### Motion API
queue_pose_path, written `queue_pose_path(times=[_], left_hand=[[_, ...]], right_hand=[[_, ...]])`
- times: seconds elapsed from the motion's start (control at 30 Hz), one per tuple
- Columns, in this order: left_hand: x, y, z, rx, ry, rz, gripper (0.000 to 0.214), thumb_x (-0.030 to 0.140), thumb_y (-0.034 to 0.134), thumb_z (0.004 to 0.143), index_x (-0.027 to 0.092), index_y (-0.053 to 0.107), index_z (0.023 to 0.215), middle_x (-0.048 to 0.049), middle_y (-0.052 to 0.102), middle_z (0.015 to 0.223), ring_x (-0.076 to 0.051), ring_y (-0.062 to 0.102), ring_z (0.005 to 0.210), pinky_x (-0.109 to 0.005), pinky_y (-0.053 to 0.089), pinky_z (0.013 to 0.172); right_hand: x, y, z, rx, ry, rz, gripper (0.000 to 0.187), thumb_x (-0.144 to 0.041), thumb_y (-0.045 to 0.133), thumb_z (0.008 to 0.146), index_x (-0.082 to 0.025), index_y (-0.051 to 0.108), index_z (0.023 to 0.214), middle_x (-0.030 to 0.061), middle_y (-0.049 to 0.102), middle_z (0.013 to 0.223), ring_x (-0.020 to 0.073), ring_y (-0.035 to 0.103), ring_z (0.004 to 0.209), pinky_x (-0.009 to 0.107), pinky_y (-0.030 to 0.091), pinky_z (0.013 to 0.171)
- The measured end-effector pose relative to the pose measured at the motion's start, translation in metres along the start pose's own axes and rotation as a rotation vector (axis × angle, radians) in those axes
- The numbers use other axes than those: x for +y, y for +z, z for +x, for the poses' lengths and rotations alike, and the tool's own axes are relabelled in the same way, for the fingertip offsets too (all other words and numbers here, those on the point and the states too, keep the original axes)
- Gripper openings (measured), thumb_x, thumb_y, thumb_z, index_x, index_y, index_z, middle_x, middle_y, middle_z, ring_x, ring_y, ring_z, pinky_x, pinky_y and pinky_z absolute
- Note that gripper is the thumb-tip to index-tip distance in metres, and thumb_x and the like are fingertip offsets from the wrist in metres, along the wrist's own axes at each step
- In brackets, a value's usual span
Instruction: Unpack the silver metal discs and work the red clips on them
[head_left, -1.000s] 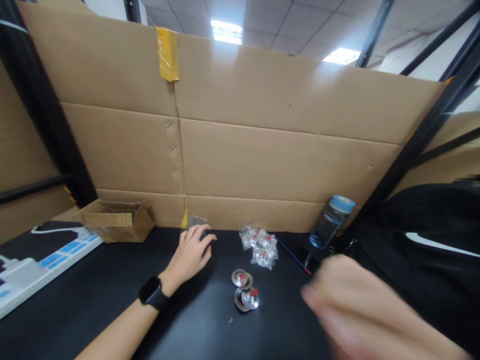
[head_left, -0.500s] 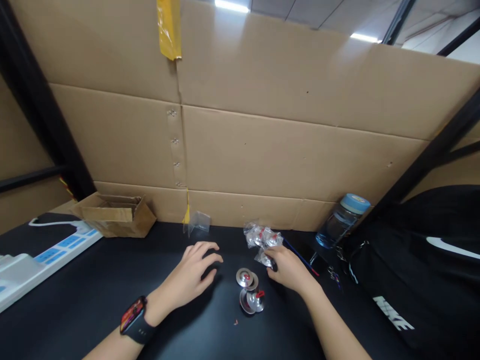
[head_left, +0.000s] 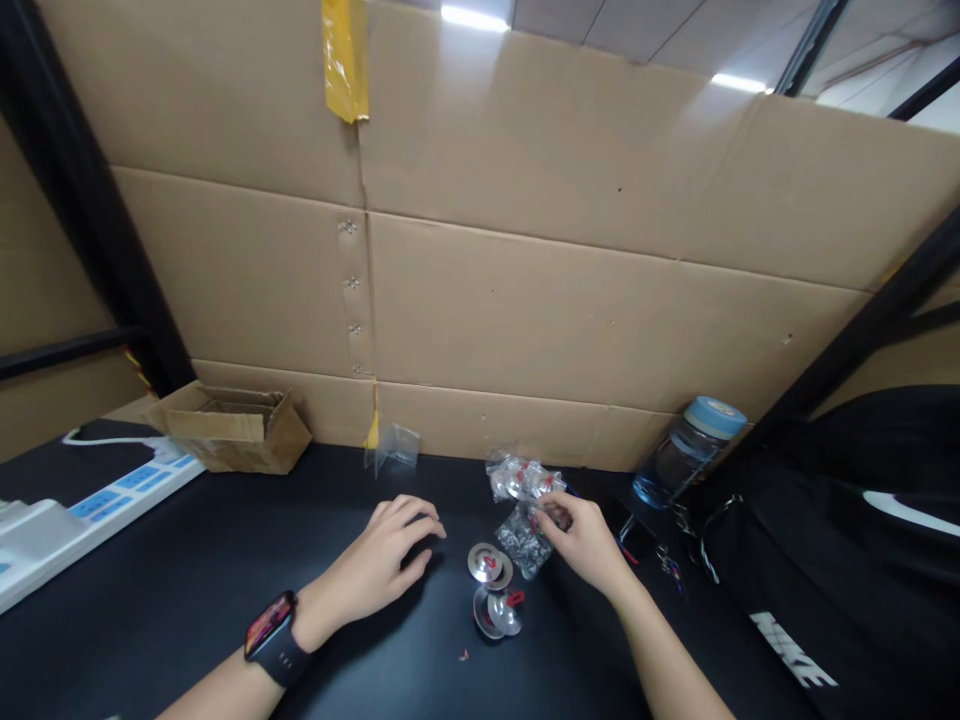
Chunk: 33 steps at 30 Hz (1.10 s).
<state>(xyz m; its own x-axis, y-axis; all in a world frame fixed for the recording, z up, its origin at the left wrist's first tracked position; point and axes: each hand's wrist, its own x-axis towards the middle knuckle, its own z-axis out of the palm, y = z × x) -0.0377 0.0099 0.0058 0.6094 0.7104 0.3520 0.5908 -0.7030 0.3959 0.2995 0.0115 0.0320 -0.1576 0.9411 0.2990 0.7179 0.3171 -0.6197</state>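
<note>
My right hand (head_left: 576,530) pinches the upper corner of a crinkled clear plastic bag (head_left: 525,542). A bit of red shows by my fingertips; whether a disc is inside the bag I cannot tell. Just behind lie several bagged metal discs (head_left: 519,478) with red loops. Loose metal discs with red loops, like finger cymbals (head_left: 486,562), lie in an overlapping group nearer me, two of them (head_left: 504,612) at the front. My left hand (head_left: 394,552), with a black watch on the wrist, hovers or rests left of them, fingers apart and slightly bent, holding nothing.
A cardboard box (head_left: 277,435) and a white power strip (head_left: 112,515) stand at left. Clear plastic pieces (head_left: 401,445) lie by the cardboard wall (head_left: 480,300). At right are a blue-lidded bottle (head_left: 682,450), keys (head_left: 667,560) and a black bag (head_left: 825,560).
My right hand has shifted slightly right, and the crinkled bag at its fingers now spreads out toward me over the table. My left hand has barely moved.
</note>
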Motion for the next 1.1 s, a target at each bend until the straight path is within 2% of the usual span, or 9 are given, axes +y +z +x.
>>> queue_pose_path(times=[0.17,0.3,0.47,0.6,0.67,0.77,0.87,1.0,1.1], left_hand=[[0.01,-0.001,0.001,-0.021,0.002,-0.043,0.032,0.017,0.053,0.098,0.03,0.059,0.127,-0.0058,0.061,0.129,-0.024,0.054,0.122,-0.042,0.042,0.105],[0.015,0.0,0.002,-0.054,0.005,-0.069,0.029,0.019,0.054,0.099,0.03,0.06,0.125,-0.006,0.062,0.129,-0.025,0.056,0.122,-0.045,0.042,0.108],[0.024,0.011,0.002,0.046,-0.035,-0.297,0.042,0.032,0.052,0.105,0.033,0.044,0.146,-0.0087,0.049,0.153,-0.026,0.049,0.14,-0.047,0.04,0.117],[0.034,0.024,0.005,0.204,-0.106,-0.585,0.06,0.038,0.059,0.103,0.034,0.03,0.155,-0.011,0.041,0.16,-0.025,0.054,0.137,-0.043,0.047,0.114],[0.037,0.026,0.007,0.267,-0.137,-0.678,0.053,0.037,0.06,0.102,0.031,0.038,0.15,-0.0113,0.054,0.15,-0.023,0.066,0.121,-0.039,0.055,0.104],[0.038,0.02,0.011,0.291,-0.11,-0.635,0.017,0.032,0.056,0.104,0.024,0.065,0.115,-0.0067,0.073,0.109,-0.018,0.072,0.091,-0.033,0.059,0.087],[0.033,0.011,0.013,0.25,-0.028,-0.489,0.023,0.026,0.053,0.104,0.021,0.07,0.089,-0.0058,0.075,0.098,-0.019,0.071,0.093,-0.031,0.056,0.087],[0.007,0.002,0.013,0.271,0.017,-0.219,0.028,0.016,0.045,0.103,0.023,0.071,0.106,-0.0069,0.074,0.11,-0.019,0.07,0.101,-0.031,0.054,0.091],[-0.025,-0.006,0.013,0.338,-0.062,0.145,0.032,0.014,0.046,0.1,0.022,0.069,0.121,-0.0096,0.072,0.123,-0.025,0.067,0.11,-0.041,0.051,0.096]], right_hand=[[-0.029,0.0,-0.011,-0.042,-0.082,0.245,0.024,-0.039,0.063,0.098,-0.021,0.08,0.097,0.0071,0.08,0.095,0.0231,0.074,0.086,0.031,0.056,0.078],[-0.036,0.006,-0.015,0.085,-0.105,0.267,0.025,-0.04,0.065,0.098,-0.024,0.083,0.102,0.0103,0.08,0.107,0.0276,0.073,0.104,0.038,0.057,0.09],[-0.038,0.017,-0.012,0.266,0.004,0.615,0.029,-0.047,0.07,0.094,-0.019,0.075,0.102,0.0109,0.076,0.097,0.0228,0.074,0.079,0.032,0.061,0.072],[-0.047,0.034,-0.016,0.166,0.003,0.756,0.037,-0.046,0.074,0.091,-0.022,0.062,0.118,0.0069,0.073,0.094,0.022,0.076,0.077,0.03,0.062,0.069],[-0.051,0.043,-0.019,0.085,-0.028,0.712,0.041,-0.044,0.072,0.093,-0.024,0.058,0.125,0.0061,0.074,0.092,0.0227,0.076,0.08,0.032,0.062,0.072],[-0.053,0.052,-0.022,0.013,-0.056,0.613,0.042,-0.041,0.071,0.094,-0.024,0.055,0.13,0.0057,0.077,0.089,0.0233,0.077,0.083,0.035,0.061,0.081],[-0.049,0.051,-0.02,-0.024,-0.052,0.582,0.04,-0.041,0.065,0.098,-0.024,0.054,0.133,0.0068,0.078,0.092,0.0234,0.077,0.084,0.034,0.061,0.079],[-0.028,0.036,-0.011,-0.062,-0.142,0.266,0.026,-0.032,0.055,0.1,-0.024,0.064,0.123,0.0106,0.075,0.115,0.0255,0.073,0.106,0.039,0.059,0.092],[0.0,0.024,-0.004,0.058,-0.133,-0.124,0.031,-0.023,0.059,0.093,-0.025,0.067,0.122,0.0122,0.065,0.136,0.0315,0.06,0.129,0.05,0.048,0.107]])
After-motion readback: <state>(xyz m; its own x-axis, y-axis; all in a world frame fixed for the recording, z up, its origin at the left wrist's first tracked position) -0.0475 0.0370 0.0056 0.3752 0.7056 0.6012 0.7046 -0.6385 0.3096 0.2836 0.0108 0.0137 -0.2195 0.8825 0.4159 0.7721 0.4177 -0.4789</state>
